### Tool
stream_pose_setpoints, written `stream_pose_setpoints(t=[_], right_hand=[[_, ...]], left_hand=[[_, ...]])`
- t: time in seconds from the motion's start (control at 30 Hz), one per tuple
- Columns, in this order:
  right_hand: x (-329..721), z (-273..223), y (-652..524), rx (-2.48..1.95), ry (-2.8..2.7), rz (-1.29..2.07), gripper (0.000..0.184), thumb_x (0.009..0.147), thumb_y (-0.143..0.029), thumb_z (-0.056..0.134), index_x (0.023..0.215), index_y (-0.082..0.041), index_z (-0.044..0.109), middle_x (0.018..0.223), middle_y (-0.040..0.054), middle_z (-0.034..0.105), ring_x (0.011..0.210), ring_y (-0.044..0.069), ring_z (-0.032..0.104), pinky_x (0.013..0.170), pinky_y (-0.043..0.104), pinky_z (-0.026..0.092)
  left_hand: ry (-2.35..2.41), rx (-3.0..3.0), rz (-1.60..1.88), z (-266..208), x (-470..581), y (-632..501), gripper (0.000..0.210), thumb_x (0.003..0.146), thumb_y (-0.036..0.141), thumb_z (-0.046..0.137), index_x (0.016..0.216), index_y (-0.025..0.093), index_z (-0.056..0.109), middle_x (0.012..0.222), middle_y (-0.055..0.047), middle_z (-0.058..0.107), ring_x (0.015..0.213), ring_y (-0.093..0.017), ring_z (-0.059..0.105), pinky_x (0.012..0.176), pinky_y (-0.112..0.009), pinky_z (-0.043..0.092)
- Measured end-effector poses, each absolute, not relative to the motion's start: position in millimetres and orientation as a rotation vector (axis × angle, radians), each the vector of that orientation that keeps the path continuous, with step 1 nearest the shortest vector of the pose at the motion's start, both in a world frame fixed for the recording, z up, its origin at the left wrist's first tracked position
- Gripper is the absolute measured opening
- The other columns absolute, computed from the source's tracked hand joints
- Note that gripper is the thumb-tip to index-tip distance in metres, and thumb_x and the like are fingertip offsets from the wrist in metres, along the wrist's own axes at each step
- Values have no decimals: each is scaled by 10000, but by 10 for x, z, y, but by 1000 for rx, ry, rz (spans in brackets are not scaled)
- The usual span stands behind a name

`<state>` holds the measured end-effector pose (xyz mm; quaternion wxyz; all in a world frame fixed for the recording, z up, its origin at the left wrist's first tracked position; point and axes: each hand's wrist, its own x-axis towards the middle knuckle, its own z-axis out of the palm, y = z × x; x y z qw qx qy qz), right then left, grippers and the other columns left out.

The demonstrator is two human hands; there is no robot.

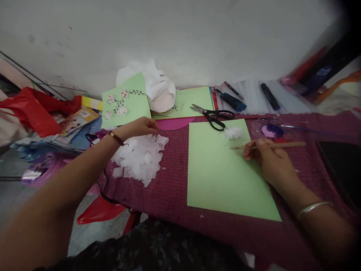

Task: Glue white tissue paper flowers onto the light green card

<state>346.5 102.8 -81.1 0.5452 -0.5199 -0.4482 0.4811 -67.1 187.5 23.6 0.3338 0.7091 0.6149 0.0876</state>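
In the head view, your right hand (266, 155) pinches a slim tan wooden stick (290, 145) over the far right part of a pale green rectangular paper sheet (222, 173). The stick's tip is near a fluffy white paper tuft (233, 132), beside black-handled metal scissors (208, 112). On the left, your left hand (144, 126) is at the far edge of a loose pile of small white paper pieces (142, 157); its grip can't be told.

The 2 forearms (81, 173) are bare. The left wrist (122, 135) wears 1 narrow bracelet (116, 138), reddish brown, with a short thin end sticking out — the right wrist (303, 197), 1 smooth silver-coloured bangle (313, 207). The garment (158, 244) is black — scattered with a faint greyish pattern, too blurred to make out.
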Motion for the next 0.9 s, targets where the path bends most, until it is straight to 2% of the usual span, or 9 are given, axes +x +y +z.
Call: stream_pose_setpoints(t=[0.17, 0.27, 0.4, 0.5, 0.67, 0.77, 0.9], right_hand=[[3443, -797, 1016, -1249, -1137, 1087, 315, 850, -525, 627, 757, -228, 670, 680, 77, 629, 611, 182, 588, 658, 391, 444], [3453, -819, 1027, -1245, -1130, 1090, 319, 849, -526, 624, 768, -221, 667, 673, 75, 621, 605, 180, 590, 646, 380, 447], [3451, -809, 1027, -1243, -1125, 1100, 316, 860, -509, 618, 778, -206, 654, 675, 67, 626, 602, 168, 593, 639, 360, 454], [3440, -790, 1020, -1231, -1148, 1092, 335, 872, -516, 600, 785, -196, 642, 665, 47, 628, 590, 155, 587, 627, 333, 463], [3435, -808, 1030, -1209, -1175, 1090, 332, 909, -492, 559, 813, -182, 631, 660, 24, 628, 596, 140, 589, 609, 290, 468], [3429, -800, 1036, -1188, -1178, 1083, 325, 906, -485, 558, 804, -182, 619, 645, 13, 623, 572, 130, 572, 590, 279, 460], [3429, -775, 1052, -1164, -1272, 992, 263, 876, -449, 582, 812, -199, 634, 707, 15, 658, 605, 135, 574, 592, 283, 463]], left_hand=[[1595, 1952, 331, -154, -861, 1740, 239, 649, 143, 660, 876, 191, 719, 798, -32, 708, 673, -146, 598, 620, -247, 430], [1563, 1923, 411, -238, -764, 1748, 228, 648, 145, 666, 866, 184, 719, 732, -23, 684, 624, -137, 575, 600, -248, 420], [1524, 1899, 445, -198, -635, 1762, 29, 669, 192, 686, 679, 167, 696, 672, -43, 657, 592, -131, 540, 557, -250, 386], [1554, 1830, 513, -97, -580, 1745, 90, 708, 233, 677, 668, 153, 665, 672, -37, 630, 582, -116, 508, 546, -246, 372], [1582, 1587, 625, 106, -419, 1739, 111, 805, 245, 595, 725, 172, 571, 543, 26, 509, 459, -86, 423, 458, -227, 304], [1559, 1450, 669, 153, -185, 1784, 83, 807, 225, 610, 763, 183, 554, 564, 12, 556, 455, -91, 478, 455, -225, 347], [1423, 1409, 675, 59, 262, 1902, 128, 730, 194, 695, 801, 179, 590, 659, 4, 614, 530, -92, 542, 529, -232, 436]])
